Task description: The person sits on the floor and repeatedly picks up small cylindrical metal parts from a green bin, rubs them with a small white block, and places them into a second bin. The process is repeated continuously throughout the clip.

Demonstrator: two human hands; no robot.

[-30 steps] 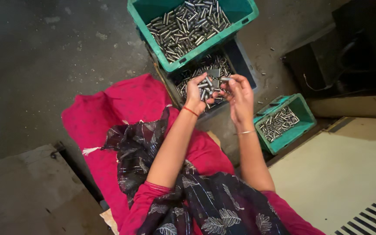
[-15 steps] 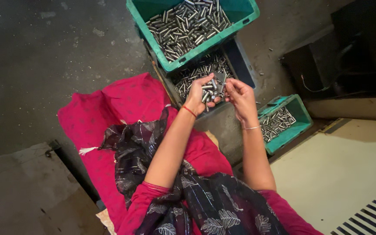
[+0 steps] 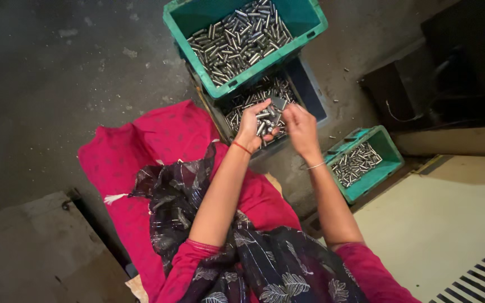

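Metal pins (image 3: 265, 120) bunched in left hand (image 3: 252, 124), grip closed; right hand (image 3: 300, 128) fingers pinching one, forearms raised.

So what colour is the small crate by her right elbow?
The small crate is teal green, holding shiny metal pins; the head view shows it.

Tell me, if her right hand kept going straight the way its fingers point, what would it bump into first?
Most likely the bunch of small metal cylinders cupped in the left hand; the right hand points up and left toward them, though depth is hard to judge.
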